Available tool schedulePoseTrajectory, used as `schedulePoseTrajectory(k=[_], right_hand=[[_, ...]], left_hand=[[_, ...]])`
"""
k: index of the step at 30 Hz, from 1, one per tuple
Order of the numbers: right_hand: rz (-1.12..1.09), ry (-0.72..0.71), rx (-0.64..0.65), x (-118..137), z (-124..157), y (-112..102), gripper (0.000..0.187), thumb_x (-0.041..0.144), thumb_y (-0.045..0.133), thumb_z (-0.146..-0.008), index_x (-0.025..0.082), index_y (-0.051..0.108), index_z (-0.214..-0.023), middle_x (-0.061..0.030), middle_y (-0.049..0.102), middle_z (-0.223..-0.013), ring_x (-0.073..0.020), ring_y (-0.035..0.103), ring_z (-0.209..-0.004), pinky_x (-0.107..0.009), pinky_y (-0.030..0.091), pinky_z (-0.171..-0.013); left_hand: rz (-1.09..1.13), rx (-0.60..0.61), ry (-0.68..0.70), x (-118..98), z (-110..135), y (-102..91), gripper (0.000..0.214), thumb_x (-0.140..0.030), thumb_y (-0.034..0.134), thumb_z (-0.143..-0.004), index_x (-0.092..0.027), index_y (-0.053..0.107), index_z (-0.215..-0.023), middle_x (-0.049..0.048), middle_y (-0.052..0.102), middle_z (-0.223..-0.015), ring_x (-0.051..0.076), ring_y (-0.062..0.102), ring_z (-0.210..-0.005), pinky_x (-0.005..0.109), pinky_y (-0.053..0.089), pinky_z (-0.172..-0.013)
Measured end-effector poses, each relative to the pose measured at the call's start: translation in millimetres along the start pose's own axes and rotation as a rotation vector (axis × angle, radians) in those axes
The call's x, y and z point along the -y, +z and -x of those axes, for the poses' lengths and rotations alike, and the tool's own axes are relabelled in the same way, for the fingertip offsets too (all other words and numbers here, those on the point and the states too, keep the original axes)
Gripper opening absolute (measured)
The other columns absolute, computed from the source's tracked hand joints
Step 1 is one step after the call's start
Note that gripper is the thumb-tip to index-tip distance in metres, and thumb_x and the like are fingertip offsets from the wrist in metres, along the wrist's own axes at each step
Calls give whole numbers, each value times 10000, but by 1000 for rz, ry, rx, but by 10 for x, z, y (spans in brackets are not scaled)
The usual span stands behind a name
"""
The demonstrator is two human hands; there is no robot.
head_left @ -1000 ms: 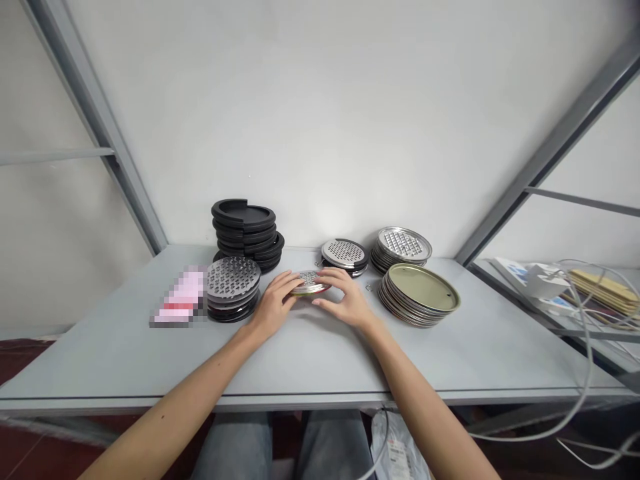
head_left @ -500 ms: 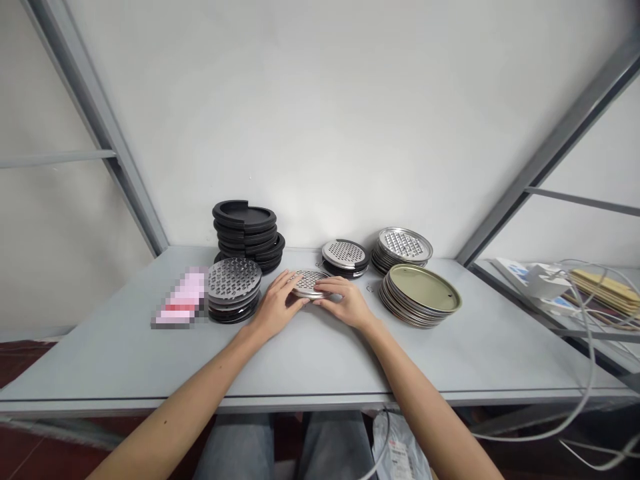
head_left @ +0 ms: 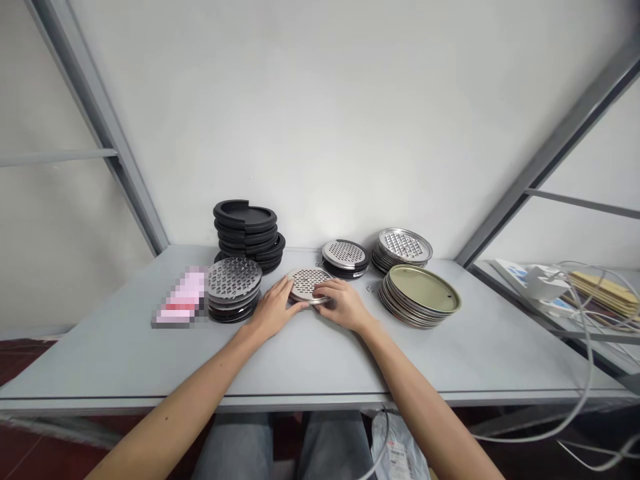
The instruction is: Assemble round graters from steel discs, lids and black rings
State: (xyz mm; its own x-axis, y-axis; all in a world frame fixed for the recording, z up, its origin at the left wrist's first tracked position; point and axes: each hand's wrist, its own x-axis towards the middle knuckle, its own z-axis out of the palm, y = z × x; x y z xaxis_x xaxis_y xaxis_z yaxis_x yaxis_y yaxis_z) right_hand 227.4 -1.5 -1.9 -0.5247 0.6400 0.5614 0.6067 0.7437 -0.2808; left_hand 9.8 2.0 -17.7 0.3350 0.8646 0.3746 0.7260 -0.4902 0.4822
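A round metal grater disc, with rows of holes, lies low on the table in front of me. My left hand grips its left edge, thumb along the near rim. On the opposite side my right hand holds the right edge, its curled fingers over the top and thumb at the near rim. What lies under the disc is mostly hidden. Just left stands a stack of grater discs with raised teeth. Behind the right hand, a perforated disc rests in a black ring on a small pile.
Black round holders are stacked at the back left. To the right are green-topped round plates, toothed metal discs and a small metal ring. A blurred pink item lies left. White cables hang at the right.
The fingers of my left hand have drawn back from the disc's top to its left edge, so more of its holes show. My right hand has shifted slightly at the right edge.
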Motion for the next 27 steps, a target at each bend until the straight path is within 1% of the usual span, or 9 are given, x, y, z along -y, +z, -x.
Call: schedulePoseTrajectory(k=[6, 9, 12, 14, 17, 19, 22, 25, 27], right_hand=[[41, -8, -7, 25, -1, -13, 327, 259, 621, -780, 213, 634, -1104, -89, 665, -1101, -246, 587, -1020, -408, 442, -902], [8, 4, 23, 58, 7, -41, 365, 334, 647, -766, 200, 631, -1106, -93, 675, -1052, -248, 597, -977, -399, 451, -880], [-53, 58, 57, 84, 12, -56, 314, 385, 603, -812, 199, 648, -1060, -83, 687, -958, -222, 612, -876, -369, 470, -813], [-90, 97, 39, 80, 10, -47, 270, 375, 558, -852, 199, 659, -1030, -79, 688, -931, -213, 611, -857, -363, 472, -804], [-84, 153, -38, 36, 7, -13, 253, 347, 530, -875, 196, 657, -1034, -92, 676, -1025, -229, 593, -969, -390, 451, -883], [-55, 185, -50, -3, 13, 8, 264, 347, 534, -872, 190, 652, -1050, -103, 657, -1091, -240, 575, -1030, -406, 434, -924], [-27, 199, -11, -45, 33, 19, 334, 399, 579, -838, 176, 645, -1078, -123, 638, -1129, -254, 568, -1058, -425, 431, -941], [-18, 175, 5, -66, 49, 14, 495, 484, 661, -754, 171, 629, -1136, -148, 612, -1176, -280, 551, -1104, -456, 421, -964], [-11, 153, -5, -78, 49, 11, 596, 513, 708, -696, 175, 612, -1177, -161, 592, -1215, -299, 532, -1142, -482, 408, -981]], left_hand=[[20, -26, 46, 37, -1, 32, 561, -453, 571, -864, -147, 454, -1318, 184, 414, -1429, 304, 388, -1328, 443, 366, -1058], [32, -7, 42, 54, 4, 33, 582, -453, 597, -843, -138, 462, -1313, 193, 401, -1435, 311, 381, -1332, 449, 370, -1057], [15, 31, 31, 52, 10, 24, 631, -465, 642, -799, -123, 481, -1304, 199, 387, -1443, 321, 386, -1327, 447, 366, -1064], [4, 40, 28, 48, 10, 18, 651, -476, 652, -784, -117, 490, -1302, 201, 385, -1444, 325, 393, -1321, 451, 363, -1066], [-9, 40, 20, 51, 0, 17, 655, -468, 675, -761, -110, 511, -1284, 207, 395, -1435, 331, 407, -1310, 453, 367, -1063], [-16, 41, 25, 62, -8, 24, 632, -443, 691, -754, -110, 525, -1264, 209, 412, -1423, 328, 416, -1304, 448, 371, -1061], [-32, 36, 71, 80, -12, 40, 576, -405, 682, -779, -130, 519, -1258, 201, 428, -1414, 321, 417, -1306, 452, 373, -1058], [-71, 17, 105, 71, -6, 51, 536, -396, 639, -824, -134, 492, -1268, 209, 428, -1409, 333, 414, -1306, 475, 379, -1043], [-102, -4, 111, 44, -2, 46, 512, -402, 601, -855, -134, 476, -1273, 207, 449, -1391, 329, 432, -1292, 466, 395, -1026]])
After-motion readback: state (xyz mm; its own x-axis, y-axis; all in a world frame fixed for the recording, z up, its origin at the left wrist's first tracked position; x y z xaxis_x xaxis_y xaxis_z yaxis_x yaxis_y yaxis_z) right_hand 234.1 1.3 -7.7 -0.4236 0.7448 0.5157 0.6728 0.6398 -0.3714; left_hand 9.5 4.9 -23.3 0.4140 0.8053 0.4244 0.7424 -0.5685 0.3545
